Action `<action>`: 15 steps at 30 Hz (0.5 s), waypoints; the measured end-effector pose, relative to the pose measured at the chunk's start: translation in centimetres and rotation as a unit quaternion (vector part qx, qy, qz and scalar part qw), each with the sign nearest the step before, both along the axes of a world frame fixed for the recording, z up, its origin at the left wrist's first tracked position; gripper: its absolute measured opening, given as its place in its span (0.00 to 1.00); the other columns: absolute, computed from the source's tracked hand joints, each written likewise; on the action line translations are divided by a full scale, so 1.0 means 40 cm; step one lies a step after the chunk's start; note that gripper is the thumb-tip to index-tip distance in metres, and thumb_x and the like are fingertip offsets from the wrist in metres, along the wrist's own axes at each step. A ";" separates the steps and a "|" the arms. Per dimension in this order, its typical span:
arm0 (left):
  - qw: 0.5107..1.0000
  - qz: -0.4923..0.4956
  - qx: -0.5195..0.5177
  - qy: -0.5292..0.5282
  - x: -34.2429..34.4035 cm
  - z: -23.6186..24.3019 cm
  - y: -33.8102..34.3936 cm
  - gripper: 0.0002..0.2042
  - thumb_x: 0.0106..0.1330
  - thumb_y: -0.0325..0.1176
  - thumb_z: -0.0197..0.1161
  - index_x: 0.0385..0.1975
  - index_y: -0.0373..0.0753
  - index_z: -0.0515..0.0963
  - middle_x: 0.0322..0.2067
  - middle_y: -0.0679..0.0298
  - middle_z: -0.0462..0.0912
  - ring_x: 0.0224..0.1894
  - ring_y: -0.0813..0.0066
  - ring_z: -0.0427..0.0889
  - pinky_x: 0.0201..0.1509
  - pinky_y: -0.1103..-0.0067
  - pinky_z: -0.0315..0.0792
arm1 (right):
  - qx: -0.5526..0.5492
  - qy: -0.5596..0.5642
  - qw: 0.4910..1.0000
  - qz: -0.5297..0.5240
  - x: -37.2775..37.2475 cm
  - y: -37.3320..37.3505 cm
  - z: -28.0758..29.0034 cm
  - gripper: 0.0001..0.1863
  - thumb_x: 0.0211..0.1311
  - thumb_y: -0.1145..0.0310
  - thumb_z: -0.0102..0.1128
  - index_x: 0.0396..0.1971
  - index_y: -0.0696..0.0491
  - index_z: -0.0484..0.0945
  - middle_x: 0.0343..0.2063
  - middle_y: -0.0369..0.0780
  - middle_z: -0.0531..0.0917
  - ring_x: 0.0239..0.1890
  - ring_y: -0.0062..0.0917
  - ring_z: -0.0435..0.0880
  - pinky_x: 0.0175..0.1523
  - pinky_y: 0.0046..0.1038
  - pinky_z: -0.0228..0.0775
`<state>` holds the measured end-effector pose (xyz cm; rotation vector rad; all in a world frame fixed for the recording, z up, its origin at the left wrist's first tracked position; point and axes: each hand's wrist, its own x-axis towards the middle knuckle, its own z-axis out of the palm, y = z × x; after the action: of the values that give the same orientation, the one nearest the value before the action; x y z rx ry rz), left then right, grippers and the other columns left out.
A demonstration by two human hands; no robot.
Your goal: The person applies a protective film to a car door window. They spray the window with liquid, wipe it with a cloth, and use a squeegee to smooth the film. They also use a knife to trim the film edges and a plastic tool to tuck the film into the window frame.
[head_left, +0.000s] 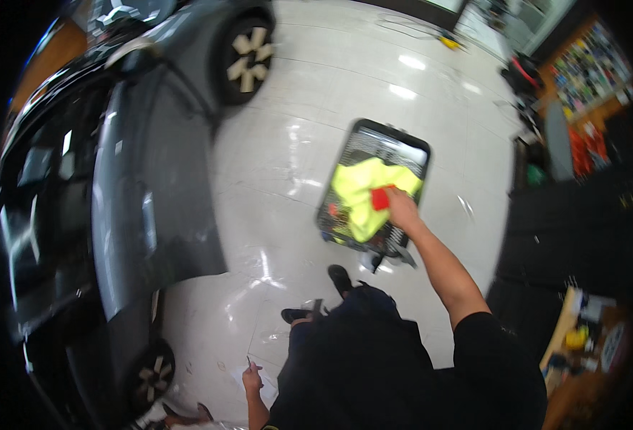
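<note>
My right hand reaches over a black mesh-topped cart, its fingers closed on a small red squarish piece. Beneath that piece a bright yellow-green cloth lies crumpled across the cart top. Whether the red piece touches the cloth I cannot tell. Low beside my body, my left hand is closed around a thin, pen-like tool that points away from me. Its exact kind is too small to make out. Small reddish items show at the cart's left side, blurred.
A dark grey car with an opened door stands along my left. Black cabinets line the right, with a cluttered wooden worktop near me. A yellow item with cords lies on the glossy tiled floor far off.
</note>
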<state>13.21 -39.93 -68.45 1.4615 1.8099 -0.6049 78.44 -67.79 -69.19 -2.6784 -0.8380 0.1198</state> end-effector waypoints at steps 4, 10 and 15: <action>0.947 -0.178 0.158 -0.217 -0.050 0.011 0.057 0.19 0.73 0.40 0.51 0.42 0.30 0.83 0.44 0.46 0.85 0.50 0.57 0.83 0.58 0.68 0.73 | -0.093 0.172 0.980 0.050 0.024 0.043 -0.076 0.24 0.69 0.62 0.52 0.64 0.47 0.70 0.43 0.48 0.80 0.45 0.42 0.81 0.49 0.43 0.73; 0.930 -0.090 0.183 -0.305 0.214 0.244 0.040 0.23 0.74 0.51 0.50 0.43 0.36 0.82 0.38 0.47 0.84 0.41 0.50 0.83 0.49 0.67 0.74 | -0.066 0.150 0.983 0.082 0.124 -0.071 -0.235 0.23 0.73 0.57 0.43 0.57 0.57 0.74 0.34 0.59 0.82 0.41 0.55 0.81 0.44 0.52 0.70; 0.930 0.019 0.215 -0.296 0.137 0.155 -0.014 0.22 0.72 0.51 0.51 0.44 0.36 0.82 0.41 0.45 0.84 0.46 0.46 0.82 0.51 0.63 0.73 | 0.021 0.010 0.995 -0.095 0.272 0.047 -0.076 0.19 0.70 0.62 0.47 0.36 0.67 0.75 0.34 0.64 0.81 0.38 0.57 0.81 0.40 0.50 0.70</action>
<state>18.69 -40.50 -62.25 1.6523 1.5195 0.2688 89.31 -65.92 -72.24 -2.6948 -0.5685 0.0828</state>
